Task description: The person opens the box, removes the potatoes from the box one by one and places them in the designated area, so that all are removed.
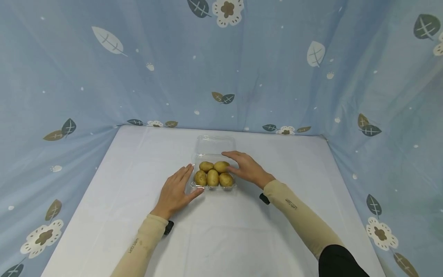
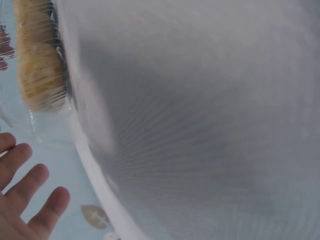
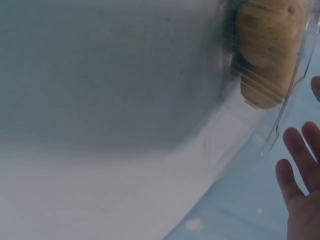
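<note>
1. Two hands in view, both released, fingers extended, neither gripping anything.
2. Left hand [image 1: 174, 195]: lies along the left side of the container, thumb reaching toward its near left corner. In the left wrist view the fingers are spread. Contact with the wall cannot be confirmed.
3. Right hand [image 1: 250, 168]: reaches in over the right side of the container, fingers pointing toward the hinge, thumb by the far right potato. Contact cannot be confirmed.
4. Clear plastic container [image 1: 207, 157]: sits between the hands, upright. Its clear lid [image 1: 215, 144] is folded back, beyond the fingertips.
5. Five potatoes [image 1: 212, 178], yellow-brown: all inside the container, between the hands. Two lie in the row farther from the person, three in the nearer row.
6. Behind each hand: a beige sleeve [image 1: 301, 213] on the forearm and a dark wrist-worn object [image 1: 168, 227]. Black cloth [image 1: 339, 261] covers the upper right arm.
7. Beneath the hands: worktop [image 1: 221, 238], white covering, lightly creased.
8. Beyond the hands and to either side: blue curtain [image 1: 270, 73], printed with leaves and flowers.
</note>
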Demonstrator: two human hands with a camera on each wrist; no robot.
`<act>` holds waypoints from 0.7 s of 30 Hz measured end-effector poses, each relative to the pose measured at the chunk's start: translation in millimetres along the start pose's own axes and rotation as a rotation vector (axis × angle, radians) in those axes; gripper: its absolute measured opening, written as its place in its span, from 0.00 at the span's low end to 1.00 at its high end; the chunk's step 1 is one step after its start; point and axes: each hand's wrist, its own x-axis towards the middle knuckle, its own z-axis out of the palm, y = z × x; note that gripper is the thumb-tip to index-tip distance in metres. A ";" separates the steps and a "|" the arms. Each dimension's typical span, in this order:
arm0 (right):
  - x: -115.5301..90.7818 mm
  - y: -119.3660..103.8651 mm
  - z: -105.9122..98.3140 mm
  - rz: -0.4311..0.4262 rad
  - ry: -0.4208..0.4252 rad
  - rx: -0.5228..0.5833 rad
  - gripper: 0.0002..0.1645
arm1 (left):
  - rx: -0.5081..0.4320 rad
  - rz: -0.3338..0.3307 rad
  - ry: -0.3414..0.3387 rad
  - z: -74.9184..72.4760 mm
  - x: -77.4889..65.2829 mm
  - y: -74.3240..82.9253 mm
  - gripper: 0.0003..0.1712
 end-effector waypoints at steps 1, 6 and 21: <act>1.8 -0.1 1.3 -0.002 -0.010 -0.012 0.35 | 0.001 0.002 0.000 -0.1 -0.4 0.1 0.53; 7.7 -0.9 6.6 -0.031 -0.029 -0.122 0.35 | 0.010 0.010 -0.016 -0.1 -0.6 -1.3 0.51; 14.2 -8.7 13.1 -0.013 -0.083 -0.274 0.31 | 0.012 0.042 -0.010 -1.2 2.9 -3.5 0.48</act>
